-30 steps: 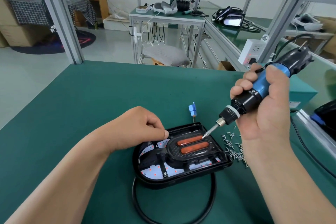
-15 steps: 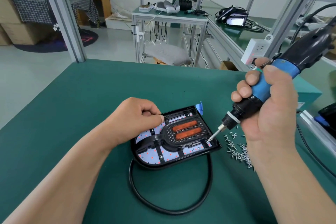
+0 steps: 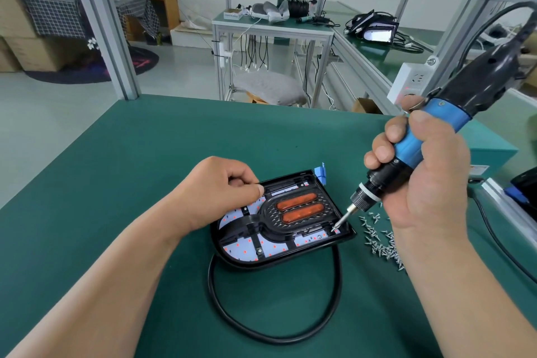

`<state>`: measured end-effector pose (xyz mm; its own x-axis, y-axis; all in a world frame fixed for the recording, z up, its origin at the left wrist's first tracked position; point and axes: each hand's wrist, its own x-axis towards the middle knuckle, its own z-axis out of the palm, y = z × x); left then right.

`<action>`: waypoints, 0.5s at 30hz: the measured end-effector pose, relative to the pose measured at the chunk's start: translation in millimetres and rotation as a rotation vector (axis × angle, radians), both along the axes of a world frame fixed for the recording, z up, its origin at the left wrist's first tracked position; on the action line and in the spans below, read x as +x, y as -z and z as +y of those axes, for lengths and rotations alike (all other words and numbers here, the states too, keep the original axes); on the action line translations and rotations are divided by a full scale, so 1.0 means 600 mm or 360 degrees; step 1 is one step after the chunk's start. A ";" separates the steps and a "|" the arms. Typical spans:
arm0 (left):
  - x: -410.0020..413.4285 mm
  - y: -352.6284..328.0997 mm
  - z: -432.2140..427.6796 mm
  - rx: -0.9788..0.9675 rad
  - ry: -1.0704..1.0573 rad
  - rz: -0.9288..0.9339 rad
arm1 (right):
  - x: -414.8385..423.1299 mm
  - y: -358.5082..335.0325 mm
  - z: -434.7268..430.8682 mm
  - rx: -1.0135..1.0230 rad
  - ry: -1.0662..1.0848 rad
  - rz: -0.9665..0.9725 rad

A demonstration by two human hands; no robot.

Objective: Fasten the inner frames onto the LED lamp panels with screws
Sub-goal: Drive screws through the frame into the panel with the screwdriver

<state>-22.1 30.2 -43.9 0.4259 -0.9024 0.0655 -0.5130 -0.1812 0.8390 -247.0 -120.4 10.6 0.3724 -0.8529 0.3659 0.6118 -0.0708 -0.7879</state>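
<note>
Green mat (image 3: 116, 183): left fingers (image 3: 255, 191) pinch the lamp panel (image 3: 247, 250); right fingers (image 3: 381, 151) grip the screwdriver (image 3: 444, 116), tip now lowered onto its corner.

My bench (image 3: 130, 168) wears a green mat; a grey aluminium post (image 3: 107, 38) rises at its far left corner. Beyond lies a pale, glossy floor (image 3: 43, 107) — a round dark rug (image 3: 72, 74) on it, cardboard boxes (image 3: 35, 52) beside a checked cloth (image 3: 55, 14); a second green-topped table (image 3: 273, 29) stands ahead — a grey cushion (image 3: 267, 88) by its legs; the light is soft and even.
</note>
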 end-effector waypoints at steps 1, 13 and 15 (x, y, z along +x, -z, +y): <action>0.000 0.001 0.000 0.0004 -0.0002 -0.0001 | 0.000 0.000 0.000 -0.0005 -0.0002 0.0003; -0.008 0.011 -0.004 0.0025 -0.0064 -0.0013 | -0.001 0.000 0.007 -0.0186 -0.0225 0.0041; -0.009 0.011 -0.005 0.0028 -0.0074 -0.0013 | -0.001 0.000 0.006 -0.0189 -0.0231 0.0050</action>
